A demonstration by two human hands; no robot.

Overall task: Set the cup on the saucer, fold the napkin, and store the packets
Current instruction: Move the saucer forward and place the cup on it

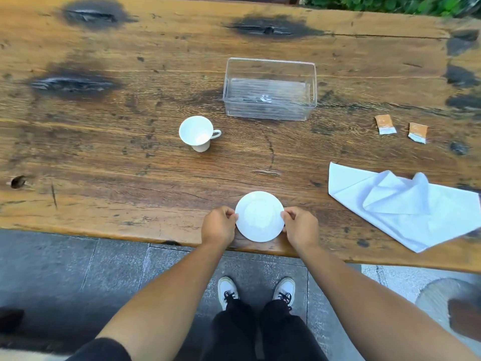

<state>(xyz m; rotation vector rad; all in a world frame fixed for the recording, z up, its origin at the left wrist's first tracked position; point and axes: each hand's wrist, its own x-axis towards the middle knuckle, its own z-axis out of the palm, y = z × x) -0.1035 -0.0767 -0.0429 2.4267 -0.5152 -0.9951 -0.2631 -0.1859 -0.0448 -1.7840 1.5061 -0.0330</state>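
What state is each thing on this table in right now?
saucer: flat near the table edge, held at both sides
left hand: gripping saucer rim
right hand: gripping saucer rim
cup: upright, empty, off the saucer
clear box: open, empty
two packets: loose on table
napkin: rumpled, unfolded

White is noted for the saucer (259, 216), cup (195, 133) and napkin (400, 209). The packets (385, 124) are recorded as orange-brown with white ends; the box (270, 89) is clear and ribbed. The bench (130, 157) is brown-grained with black patches.
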